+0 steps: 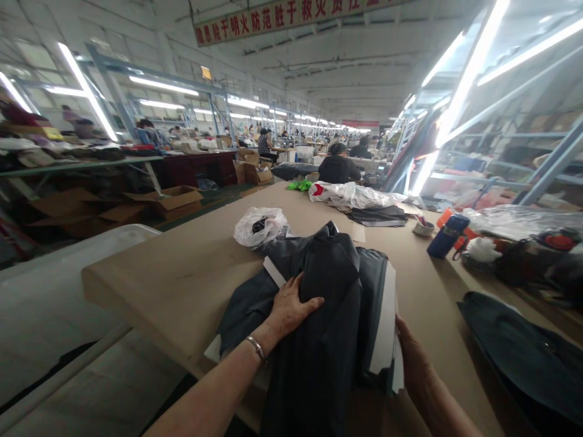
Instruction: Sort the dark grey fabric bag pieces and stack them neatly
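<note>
A pile of dark grey fabric (328, 303) lies on the near part of the table, one length hanging over the front edge. My left hand (291, 306) rests on top of it, thumb and fingers spread. White sheets, paper or card (383, 321), stick out along the pile's right side. Against that side is my right hand (410, 352); its fingers are mostly hidden behind the sheets, so its grip does not show. Just beyond the fabric sits a white plastic bag (262, 226) with something black inside.
The brown table (150, 276) carries a wrapped plastic bundle (350, 195) farther back. To the right stand a dark blue bottle (449, 235), a small cup (423, 227) and a dark garment (523, 352). Cardboard boxes (170, 203) lie at left; people sit working beyond.
</note>
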### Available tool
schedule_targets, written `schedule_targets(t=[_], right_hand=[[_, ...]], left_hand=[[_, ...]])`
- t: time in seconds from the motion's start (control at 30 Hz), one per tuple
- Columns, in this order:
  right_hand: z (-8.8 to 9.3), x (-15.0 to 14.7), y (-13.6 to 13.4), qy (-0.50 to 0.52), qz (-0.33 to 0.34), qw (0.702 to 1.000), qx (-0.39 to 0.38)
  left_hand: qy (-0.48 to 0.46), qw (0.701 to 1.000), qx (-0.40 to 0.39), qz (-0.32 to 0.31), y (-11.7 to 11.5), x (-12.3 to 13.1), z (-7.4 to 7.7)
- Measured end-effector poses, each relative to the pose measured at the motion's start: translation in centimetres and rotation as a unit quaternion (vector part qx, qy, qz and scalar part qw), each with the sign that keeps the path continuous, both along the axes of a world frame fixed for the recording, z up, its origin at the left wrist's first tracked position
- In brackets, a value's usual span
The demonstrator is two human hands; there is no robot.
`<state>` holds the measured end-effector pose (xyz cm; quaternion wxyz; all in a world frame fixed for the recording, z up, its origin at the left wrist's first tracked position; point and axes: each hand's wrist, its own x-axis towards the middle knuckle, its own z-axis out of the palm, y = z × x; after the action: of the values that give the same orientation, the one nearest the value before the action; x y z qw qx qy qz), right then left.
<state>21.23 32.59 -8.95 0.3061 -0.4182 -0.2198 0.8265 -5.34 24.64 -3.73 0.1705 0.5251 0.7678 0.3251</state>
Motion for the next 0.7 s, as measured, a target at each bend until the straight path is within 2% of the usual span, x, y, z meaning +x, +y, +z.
schedule_targets(t=[0.13,0.2,0.3,0.4,0.47,0.57,0.7], right_hand=[[1.7,1.2,-0.9,-0.083,-0.033,0.991,0.097],[2.5,0.9,-1.1,-0.103,-0.041,0.989,0.094],[2.7,0.1,-1.2,-0.062,-0.043,0.996,0.052],[1.9,-0.5,-1.2,-0.022,-0.126,0.989,0.075],[1.4,-0.6,-1.0,-0.019,-0.16,0.985,0.062],[1.4,-1.2,-0.5,0.007,-0.125,0.992,0.026],[2.5,-3.0,-0.3,0.1,-0.071,0.989,0.078]], left_hand=[[0.045,0.999,0.015,-0.019,0.4,0.7,-0.7],[0.058,0.998,0.002,-0.01,0.6,0.8,-0.9],[0.045,0.999,0.004,-0.023,0.7,0.7,-0.7],[-0.023,0.999,0.016,-0.044,0.3,0.1,0.0],[-0.076,0.996,0.002,-0.04,0.0,-0.3,0.5],[-0.154,0.988,-0.024,-0.023,-0.2,-1.0,1.2],[-0.296,0.955,-0.019,0.022,0.0,-1.5,2.0]])
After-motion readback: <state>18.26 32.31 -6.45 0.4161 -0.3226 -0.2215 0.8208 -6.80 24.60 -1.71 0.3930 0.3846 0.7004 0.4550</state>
